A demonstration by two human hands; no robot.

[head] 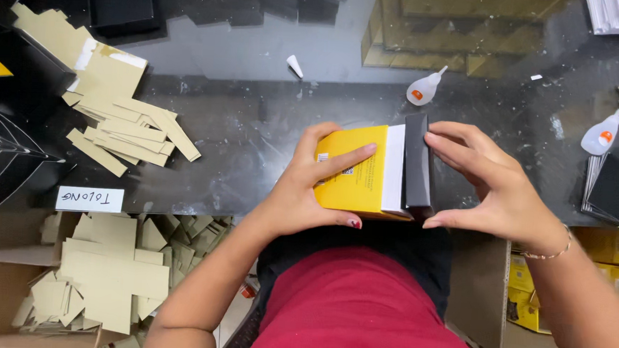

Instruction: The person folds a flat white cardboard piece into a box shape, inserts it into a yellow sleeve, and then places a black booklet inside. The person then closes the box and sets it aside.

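Note:
A yellow box (355, 176) with a white inner band (393, 168) lies flat at the near edge of the dark glass table (255, 129). My left hand (309, 184) grips its left side, fingers spread over the yellow face and thumb under the near edge. A black sleeve piece (417, 162) caps the box's right end. My right hand (492, 183) holds that black piece, fingers on its top right edge and thumb at its near corner.
Two small glue bottles (424, 88) (601, 134) and a white cap (295, 66) lie on the table. Tan cardboard strips (125, 125) pile at left, black pieces (616, 190) at right. Cartons of cardboard scraps (106, 276) and yellow boxes (600, 281) sit below the table.

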